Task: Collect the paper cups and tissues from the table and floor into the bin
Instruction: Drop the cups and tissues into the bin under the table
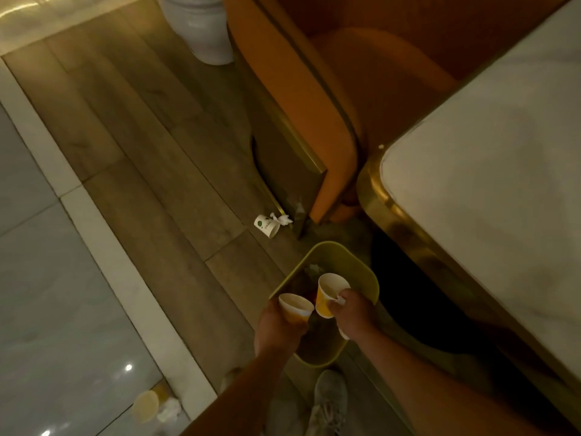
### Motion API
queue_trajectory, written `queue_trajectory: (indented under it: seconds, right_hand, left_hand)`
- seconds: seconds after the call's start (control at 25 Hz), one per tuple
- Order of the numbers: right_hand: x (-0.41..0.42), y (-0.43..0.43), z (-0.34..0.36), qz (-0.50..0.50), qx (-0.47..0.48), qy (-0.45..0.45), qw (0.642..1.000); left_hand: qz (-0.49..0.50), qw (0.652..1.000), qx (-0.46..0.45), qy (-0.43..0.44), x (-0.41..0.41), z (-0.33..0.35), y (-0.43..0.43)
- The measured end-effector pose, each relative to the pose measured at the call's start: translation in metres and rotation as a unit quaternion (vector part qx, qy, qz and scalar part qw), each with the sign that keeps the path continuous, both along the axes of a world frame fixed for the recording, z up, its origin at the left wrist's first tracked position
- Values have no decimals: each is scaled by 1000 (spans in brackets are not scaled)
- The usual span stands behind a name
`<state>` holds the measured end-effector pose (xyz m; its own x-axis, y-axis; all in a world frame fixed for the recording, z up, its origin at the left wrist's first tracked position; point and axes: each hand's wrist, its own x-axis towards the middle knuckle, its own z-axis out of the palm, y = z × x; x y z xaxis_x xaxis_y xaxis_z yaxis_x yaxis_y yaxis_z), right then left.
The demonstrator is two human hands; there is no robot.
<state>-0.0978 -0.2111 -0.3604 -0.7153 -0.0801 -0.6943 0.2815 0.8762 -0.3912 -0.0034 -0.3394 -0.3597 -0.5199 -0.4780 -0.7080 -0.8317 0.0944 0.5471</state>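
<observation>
The person is standing over the bin (361, 262), which is sitting on the floor beside the table (490, 190), probably so rubbish can drop straight in. The left hand (278, 328) is closing around a cup (295, 308) and the right hand (353, 313) is gripping another cup (330, 294) together with a tissue (340, 299), both held above the bin opening, ready for release. A white cup (266, 225) and tissue (283, 219) are lying on the floor near the chair (314, 89); one more cup (146, 405) and tissue (169, 410) are waiting at lower left.
</observation>
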Motion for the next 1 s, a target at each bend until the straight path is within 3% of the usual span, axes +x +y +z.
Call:
queue_trajectory:
  seconds: [0.44,0.68,0.84,1.0]
  right_hand:
    - [-12,5,-57,-41,-3,-25,999]
    - [-12,5,-61,-110,-105,-49,987]
    - [-9,5,-59,-94,-43,-15,994]
    - [-7,4,-36,-72,-41,-31,996]
  left_hand:
    - [-58,997,-41,-20,-20,-61,11]
    - [-78,996,-43,-23,-20,-56,13]
    - [-112,991,-62,-35,-14,-47,6]
    - [-121,989,-85,-20,-13,-24,-4]
